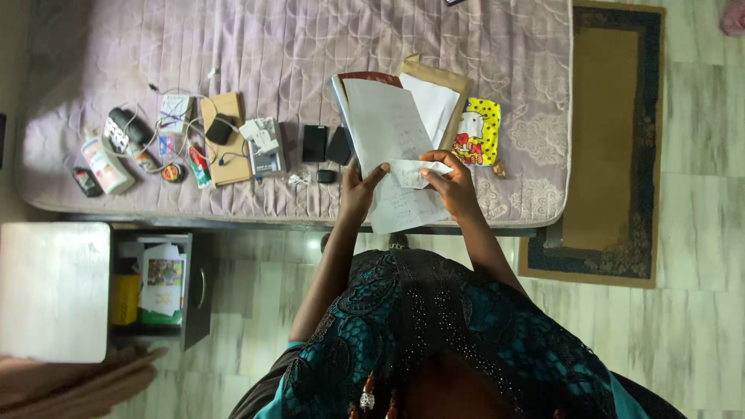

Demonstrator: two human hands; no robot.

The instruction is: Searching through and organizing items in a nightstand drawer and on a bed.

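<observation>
From the head camera, looking straight down, the left hand [358, 190] is closed on the lower left edge of a large white sheet of paper [388, 128], thumb on top, while the right hand [450, 182] pinches a small folded paper slip [411, 172] against that sheet near its middle. The sheet is held over the near edge of a mattress [272, 46] covered in quilted lilac fabric, and it hides much of what lies beneath: a dark red book [371, 77] shows only along its top edge, and a brown envelope [442, 76] with white pages [434, 105] on it peeks out to the right. Just beside those lies one yellow dotted pouch [479, 130] with a cartoon figure. Left of the hands are two black phones [314, 143] side by side, one small black object [327, 176], a white box [265, 147], a tan notebook [226, 140], tangled white cables [174, 124], and a white bottle [105, 165]. On the floor stand one open drawer unit [167, 287] stuffed with papers and one brown rug [605, 140].
</observation>
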